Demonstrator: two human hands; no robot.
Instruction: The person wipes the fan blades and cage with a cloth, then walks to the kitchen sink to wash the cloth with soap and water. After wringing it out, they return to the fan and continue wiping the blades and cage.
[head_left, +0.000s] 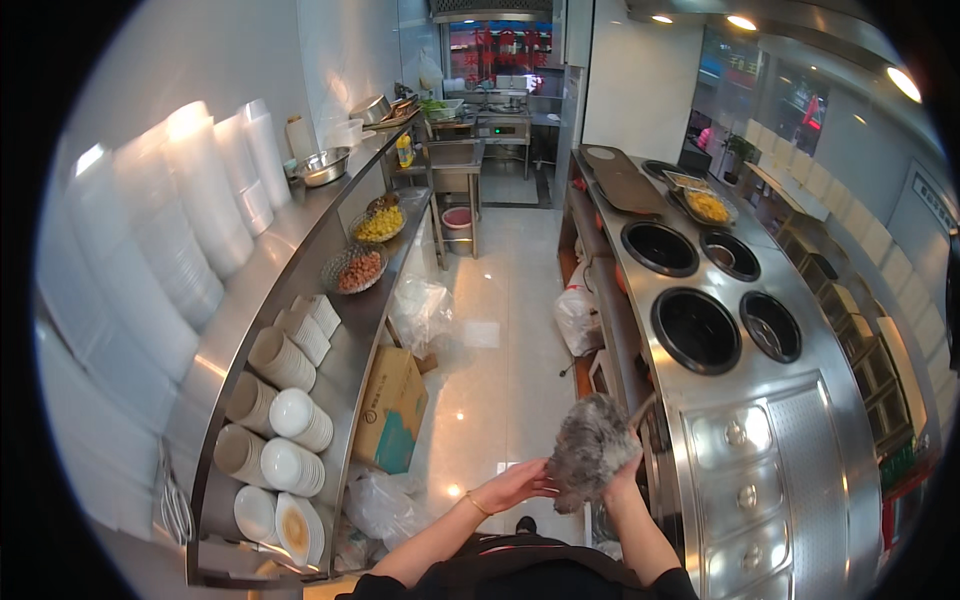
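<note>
A grey, fluffy bundle (591, 450) is held up between both hands, beside the right-hand steel counter; its exact kind cannot be told. My left hand (521, 485) touches its lower left side with the fingers stretched along it. My right hand (625, 469) grips its right side, and the fingers are partly hidden by the bundle. A thin brownish stick or handle (643, 411) shows just above my right hand; whether it belongs to the bundle is unclear.
The right counter (675, 397) has round black wells (696, 330) and steel lids (746, 495). Stacked bowls (300, 420) and glass bowls of food (358, 268) fill the left shelf. A cardboard box (390, 409) and plastic bags (386, 506) lie on the floor.
</note>
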